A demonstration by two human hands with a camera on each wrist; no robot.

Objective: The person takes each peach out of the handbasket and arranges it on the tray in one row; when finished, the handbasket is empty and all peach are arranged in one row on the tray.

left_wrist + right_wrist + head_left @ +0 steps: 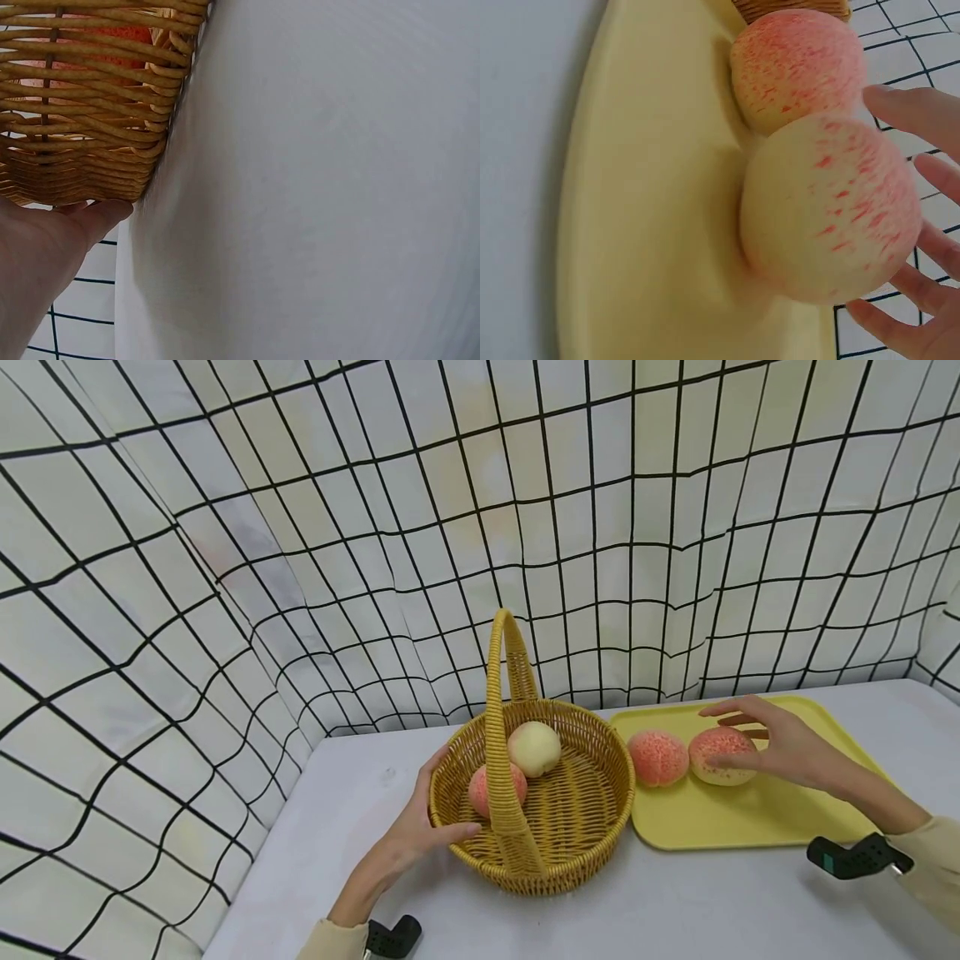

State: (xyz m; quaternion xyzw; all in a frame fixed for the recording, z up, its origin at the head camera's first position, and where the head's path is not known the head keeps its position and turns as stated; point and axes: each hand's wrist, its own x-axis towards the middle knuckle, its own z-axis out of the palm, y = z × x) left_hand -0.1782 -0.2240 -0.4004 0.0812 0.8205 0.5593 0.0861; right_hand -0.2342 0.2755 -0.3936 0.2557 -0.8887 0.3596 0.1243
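Observation:
My left hand (408,831) holds the left side of a round wicker basket (618,814), its thumb over the rim and its fingers along the outer wall. A tall handle arches over the basket. Inside lie a pink peach (480,793), partly behind the handle, and a pale cream peach (535,749). To the right, my right hand (787,747) reaches over a yellow tray (750,818), fingers spread around a pink-and-cream peach (829,210); whether they touch it I cannot tell. Another pink peach (657,758) sits close beside it, near the basket.
A white table (660,902) lies under the basket and tray. Behind it and on the left hangs white cloth with a black grid net (450,568). The basket's right side stands against the tray's left edge.

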